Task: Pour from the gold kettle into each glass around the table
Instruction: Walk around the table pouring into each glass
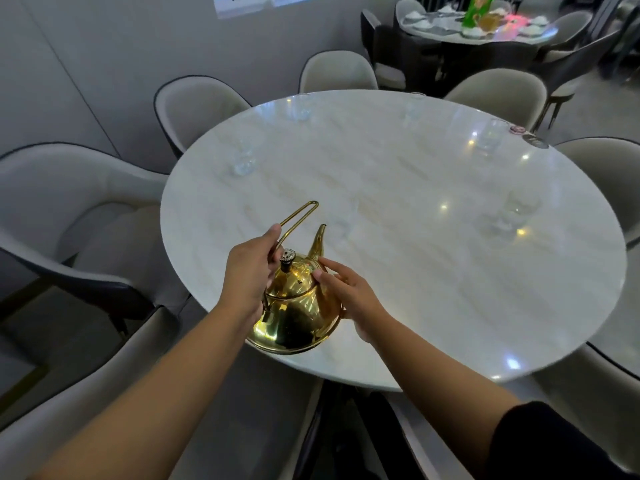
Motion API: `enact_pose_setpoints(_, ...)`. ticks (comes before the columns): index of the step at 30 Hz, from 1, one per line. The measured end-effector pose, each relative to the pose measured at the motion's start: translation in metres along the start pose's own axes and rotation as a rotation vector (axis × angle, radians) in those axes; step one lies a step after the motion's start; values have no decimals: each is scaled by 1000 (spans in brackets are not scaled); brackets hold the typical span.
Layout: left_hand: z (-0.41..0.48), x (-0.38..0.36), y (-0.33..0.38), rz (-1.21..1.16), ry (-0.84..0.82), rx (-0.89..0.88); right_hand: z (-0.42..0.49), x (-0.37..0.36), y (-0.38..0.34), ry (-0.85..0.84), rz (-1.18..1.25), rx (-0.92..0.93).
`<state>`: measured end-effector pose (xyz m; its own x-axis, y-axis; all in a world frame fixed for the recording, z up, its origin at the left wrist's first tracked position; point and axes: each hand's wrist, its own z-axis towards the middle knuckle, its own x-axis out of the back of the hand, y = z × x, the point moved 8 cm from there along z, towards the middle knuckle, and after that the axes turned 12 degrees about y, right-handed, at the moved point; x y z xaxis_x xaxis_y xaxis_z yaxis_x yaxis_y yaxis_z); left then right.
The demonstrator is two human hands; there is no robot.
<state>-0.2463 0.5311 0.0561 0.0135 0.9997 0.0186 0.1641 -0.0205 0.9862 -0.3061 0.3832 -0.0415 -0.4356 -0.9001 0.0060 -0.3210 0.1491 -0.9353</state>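
The gold kettle (294, 313) is at the near edge of the table (415, 289), about 7 o'clock. The left hand (247, 275) grips its thin handle (298, 216), ready to lift. The right hand (346, 292) is loose, with its fingers flat by the lid (294, 278), likely to steady it. The spout (318, 240) points to 1 o'clock, where a faint glass (341, 223) seems to stand. More glasses (490, 135) ring the table.

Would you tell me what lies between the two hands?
Head view: the domed lid and dark knob of the gold metal kettle sit between left hand and right hand.
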Motion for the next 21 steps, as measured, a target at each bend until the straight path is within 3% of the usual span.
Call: enact_pose_setpoints(21,150,-106,38,342,-24,-130,131,-2,-12,119,342,-248)
